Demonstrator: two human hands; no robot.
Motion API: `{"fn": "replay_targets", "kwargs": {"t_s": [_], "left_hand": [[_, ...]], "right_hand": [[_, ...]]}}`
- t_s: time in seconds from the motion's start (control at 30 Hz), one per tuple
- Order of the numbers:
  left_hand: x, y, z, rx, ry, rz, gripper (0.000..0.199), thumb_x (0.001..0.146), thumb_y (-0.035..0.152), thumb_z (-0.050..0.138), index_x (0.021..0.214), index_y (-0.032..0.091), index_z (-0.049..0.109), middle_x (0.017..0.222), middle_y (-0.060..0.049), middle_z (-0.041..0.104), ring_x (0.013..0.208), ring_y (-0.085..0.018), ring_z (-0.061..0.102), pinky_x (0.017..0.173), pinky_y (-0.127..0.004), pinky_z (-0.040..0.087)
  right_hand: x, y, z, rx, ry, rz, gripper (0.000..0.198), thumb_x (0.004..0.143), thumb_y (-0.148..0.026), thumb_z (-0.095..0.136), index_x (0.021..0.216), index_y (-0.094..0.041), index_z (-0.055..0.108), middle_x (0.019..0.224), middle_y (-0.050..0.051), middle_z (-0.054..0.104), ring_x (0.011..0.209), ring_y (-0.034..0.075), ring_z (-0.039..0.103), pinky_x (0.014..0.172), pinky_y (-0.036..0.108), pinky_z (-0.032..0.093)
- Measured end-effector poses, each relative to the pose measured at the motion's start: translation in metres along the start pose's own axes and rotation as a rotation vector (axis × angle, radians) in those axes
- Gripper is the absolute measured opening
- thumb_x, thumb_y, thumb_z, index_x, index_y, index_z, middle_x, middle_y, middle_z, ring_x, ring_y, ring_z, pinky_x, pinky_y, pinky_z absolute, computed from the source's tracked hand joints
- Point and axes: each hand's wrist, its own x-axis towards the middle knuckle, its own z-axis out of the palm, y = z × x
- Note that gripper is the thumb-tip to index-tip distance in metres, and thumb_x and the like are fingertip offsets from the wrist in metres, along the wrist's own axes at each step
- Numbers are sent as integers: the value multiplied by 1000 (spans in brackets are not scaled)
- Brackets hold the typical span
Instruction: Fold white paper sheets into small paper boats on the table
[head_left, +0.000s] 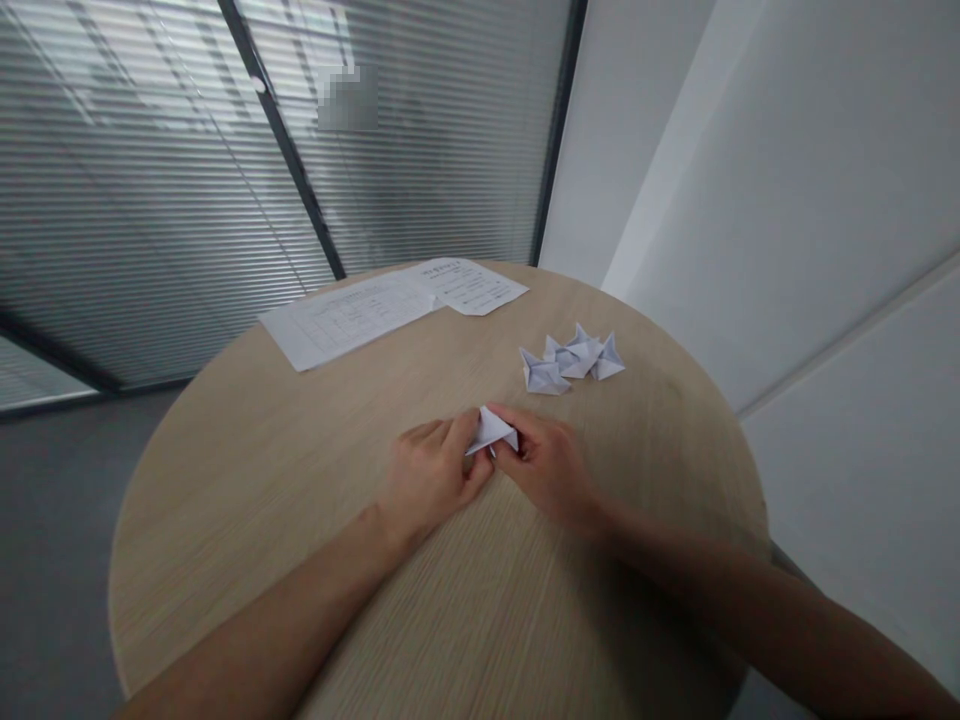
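Note:
A small folded piece of white paper (491, 430) with a pointed top is held between my two hands above the middle of the table. My left hand (433, 465) pinches its left side between thumb and fingers. On its right side, my right hand (546, 460) grips the edge the same way. Parts of the paper are hidden behind the fingers. Just beyond my right hand lies a cluster of several folded white paper figures (574, 355) with pointed tips, touching one another.
The round wooden table (225, 520) spans the view. Printed paper sheets (352, 315) lie along its far left edge, one with a curled side. Behind them are glass panels with blinds (435, 150). A white wall (787, 180) stands close on the right.

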Motion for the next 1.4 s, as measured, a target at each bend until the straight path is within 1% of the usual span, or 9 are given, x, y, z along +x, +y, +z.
{"fn": "replay_targets", "kwargs": {"t_s": [0.27, 0.4, 0.6, 0.7, 0.8, 0.93, 1.13, 1.23, 1.4], "left_hand": [[-2, 0, -2, -79, 63, -2, 42, 93, 29, 43, 128, 16, 63, 74, -7, 73, 63, -18, 65, 65, -29, 51], [1, -8, -5, -424, 118, -186, 40, 90, 25, 44, 122, 19, 68, 84, -6, 76, 65, -16, 66, 66, -27, 52], [3, -13, -9, -946, -33, -295, 36, 85, 36, 57, 111, 17, 72, 90, -6, 77, 83, -21, 70, 79, -34, 54], [3, -10, -7, -963, -42, -349, 26, 84, 35, 61, 102, 19, 70, 91, -5, 75, 81, -19, 69, 78, -33, 53], [2, -9, -3, -980, 1, -393, 17, 80, 32, 64, 92, 20, 61, 80, -2, 71, 74, -17, 67, 70, -29, 51], [3, -8, -3, -1065, 1, -404, 26, 82, 30, 61, 103, 21, 50, 75, 0, 70, 72, -16, 68, 67, -28, 49], [4, -8, -10, -950, -106, -288, 19, 86, 31, 55, 94, 19, 68, 80, -4, 71, 75, -18, 66, 72, -30, 50], [4, -9, -13, -946, -100, -272, 21, 84, 35, 56, 86, 19, 70, 82, -4, 71, 77, -18, 64, 71, -29, 48], [2, -10, -3, -888, -75, -334, 18, 79, 37, 66, 78, 19, 62, 72, 0, 61, 66, -14, 54, 63, -26, 43]], "right_hand": [[1, -5, 1, 62, 25, -24, 49, 79, -10, 55, 125, -26, 66, 121, 6, 70, 91, 18, 68, 76, 31, 57], [5, 6, 0, 249, 33, 1, 37, 81, -12, 55, 111, -27, 72, 131, 5, 65, 102, 18, 68, 80, 32, 57], [13, 25, -7, 557, 4, 134, 16, 75, -20, 66, 88, -25, 75, 111, 5, 75, 93, 19, 71, 82, 36, 58], [13, 24, -9, 648, -62, 194, 12, 76, -27, 70, 87, -24, 72, 110, 4, 74, 85, 16, 71, 74, 31, 59], [13, 22, -7, 704, -62, 220, 29, 71, -26, 76, 98, -24, 68, 106, 3, 74, 75, 14, 69, 68, 28, 59], [12, 23, -3, 714, -74, 178, 25, 72, -29, 75, 95, -25, 67, 114, 4, 72, 73, 13, 69, 67, 29, 60], [13, 23, -6, 631, -98, 125, 23, 85, -42, 62, 79, -23, 73, 104, 4, 73, 82, 16, 70, 66, 28, 59], [14, 24, -7, 637, -82, 126, 12, 78, -34, 69, 80, -23, 69, 104, 4, 73, 81, 16, 71, 66, 28, 59], [14, 26, -6, 621, -55, 119, 21, 71, -21, 72, 89, -23, 62, 99, 4, 73, 87, 17, 71, 72, 29, 57]]}}
